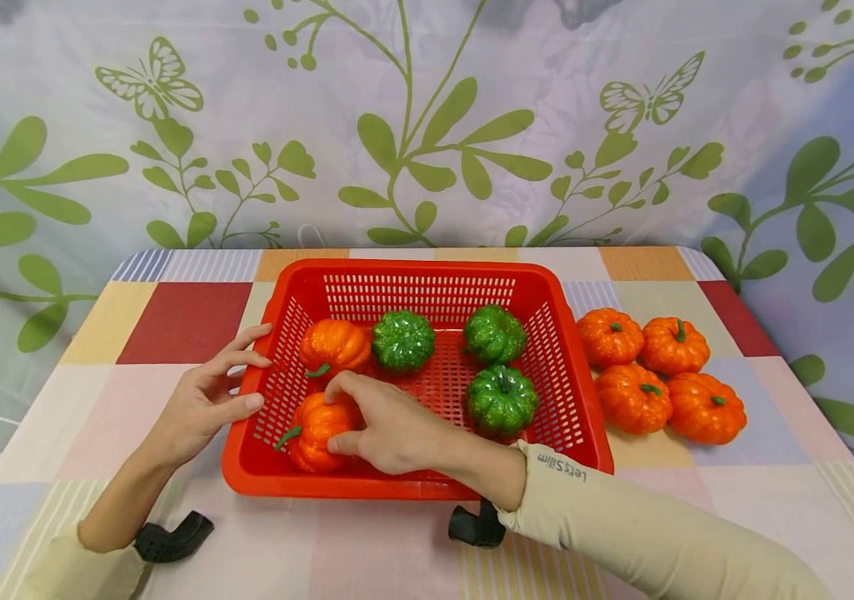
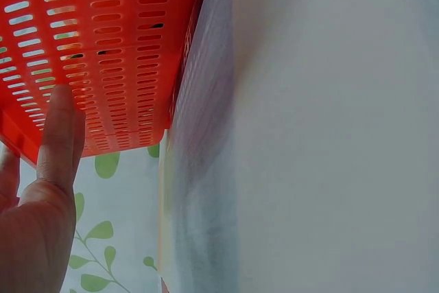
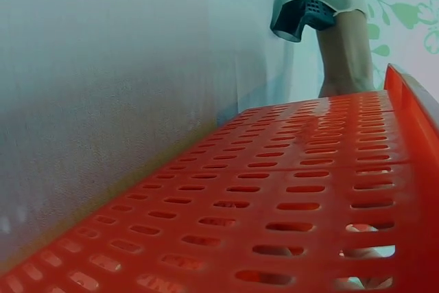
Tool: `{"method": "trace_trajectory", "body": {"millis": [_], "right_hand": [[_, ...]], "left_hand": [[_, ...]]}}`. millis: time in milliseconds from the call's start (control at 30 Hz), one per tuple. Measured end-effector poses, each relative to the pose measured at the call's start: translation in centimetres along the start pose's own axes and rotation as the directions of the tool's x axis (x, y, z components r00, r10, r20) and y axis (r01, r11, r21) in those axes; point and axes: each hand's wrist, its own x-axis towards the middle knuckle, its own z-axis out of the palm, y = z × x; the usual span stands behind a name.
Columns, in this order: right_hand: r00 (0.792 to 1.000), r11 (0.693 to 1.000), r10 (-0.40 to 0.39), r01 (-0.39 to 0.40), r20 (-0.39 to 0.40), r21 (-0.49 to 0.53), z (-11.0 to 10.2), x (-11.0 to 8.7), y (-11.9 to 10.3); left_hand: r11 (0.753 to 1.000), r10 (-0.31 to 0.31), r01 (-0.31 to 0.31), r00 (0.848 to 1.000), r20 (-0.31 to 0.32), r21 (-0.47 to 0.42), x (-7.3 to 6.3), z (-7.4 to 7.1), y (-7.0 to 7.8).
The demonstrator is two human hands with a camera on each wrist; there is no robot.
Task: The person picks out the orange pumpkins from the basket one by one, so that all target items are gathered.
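Observation:
A red plastic basket point(image 1: 427, 485) stands on the table. Inside it, my right hand point(image 1: 389, 425) holds a small orange pumpkin point(image 1: 312, 433) at the front left, thumb and fingers on its right side. Behind that lies another orange pumpkin point(image 1: 337, 343). Three green pumpkins share the basket: one at the back middle point(image 1: 403, 341), one at the back right point(image 1: 495, 334) and one in front of it point(image 1: 502, 400). With fairly straight fingers, my left hand point(image 1: 205, 400) touches the basket's left rim. The left wrist view shows its fingers point(image 2: 56, 135) beside the slotted outer wall.
Several orange pumpkins point(image 1: 632, 399) sit in a cluster on the table, just right of the basket. A patchwork-patterned cloth point(image 1: 756, 483) covers the table. Behind it hangs a leaf-print curtain point(image 1: 427, 125). Black devices point(image 1: 174, 537) are worn at both wrists.

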Motion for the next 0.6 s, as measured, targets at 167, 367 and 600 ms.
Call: {"method": "trace_trajectory", "body": {"millis": [167, 367, 600], "right_hand": [[1.0, 1.0, -0.014, 0.014, -0.021, -0.022, -0.07, 0.08, 0.05], [1.0, 0.997, -0.022, 0.021, -0.02, -0.071, -0.15, -0.07, -0.08], [0.999, 0.994, -0.04, 0.036, -0.037, -0.104, -0.49, -0.49, -0.57]], "left_hand": [[1.0, 0.002, -0.002, 1.0, 0.003, -0.001, 0.05, -0.03, 0.01], [1.0, 0.004, -0.004, 1.0, 0.008, -0.004, 0.04, 0.01, -0.01], [1.0, 0.011, -0.011, 1.0, -0.007, -0.001, -0.13, 0.13, 0.04]]}}
